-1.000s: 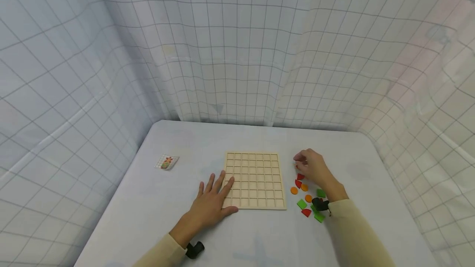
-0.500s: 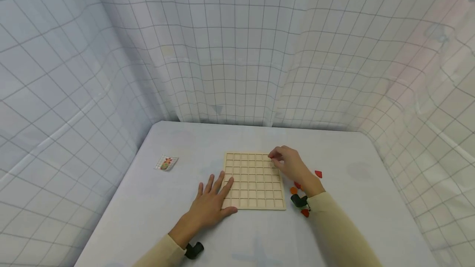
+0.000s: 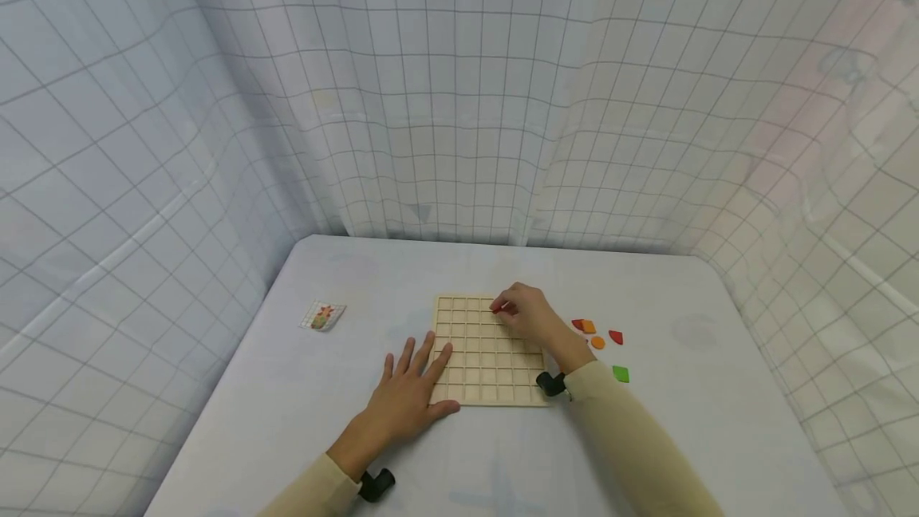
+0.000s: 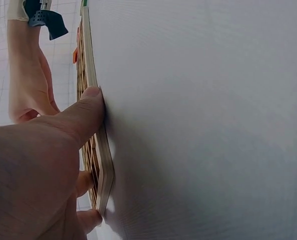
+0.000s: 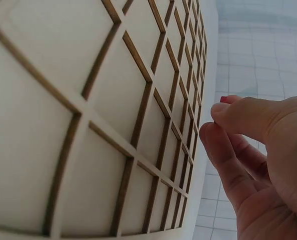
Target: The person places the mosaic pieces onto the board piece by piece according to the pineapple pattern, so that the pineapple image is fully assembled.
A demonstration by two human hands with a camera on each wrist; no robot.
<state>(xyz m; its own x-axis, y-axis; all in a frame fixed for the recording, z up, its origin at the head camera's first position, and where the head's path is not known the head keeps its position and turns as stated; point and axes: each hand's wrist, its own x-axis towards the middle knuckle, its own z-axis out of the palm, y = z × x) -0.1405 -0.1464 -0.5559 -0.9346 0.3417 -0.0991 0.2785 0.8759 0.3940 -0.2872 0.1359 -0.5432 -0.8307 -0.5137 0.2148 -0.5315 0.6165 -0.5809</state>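
A pale wooden grid board point(image 3: 488, 377) lies on the white table, its square compartments bare where they show. My left hand point(image 3: 407, 397) is spread flat at the board's left edge, fingers over the rim; in the left wrist view the thumb point(image 4: 91, 102) presses along the board's side. Over the far part of the board, my right hand point(image 3: 530, 316) pinches a small red piece point(image 3: 497, 310) between thumb and fingertips. Only a corner of that red piece point(image 5: 223, 99) shows in the right wrist view, the rest hidden by the fingers.
Right of the board lie loose pieces: an orange disc point(image 3: 598, 342), an orange square point(image 3: 589, 326), a red wedge point(image 3: 616, 337) and a green square point(image 3: 621, 374). My right forearm hides others. A small picture card point(image 3: 322, 315) lies at the left. Gridded white curtains surround the table.
My right hand has moved left from the loose pieces to above the far part of the board, carrying the red piece. The left hand stays in place.
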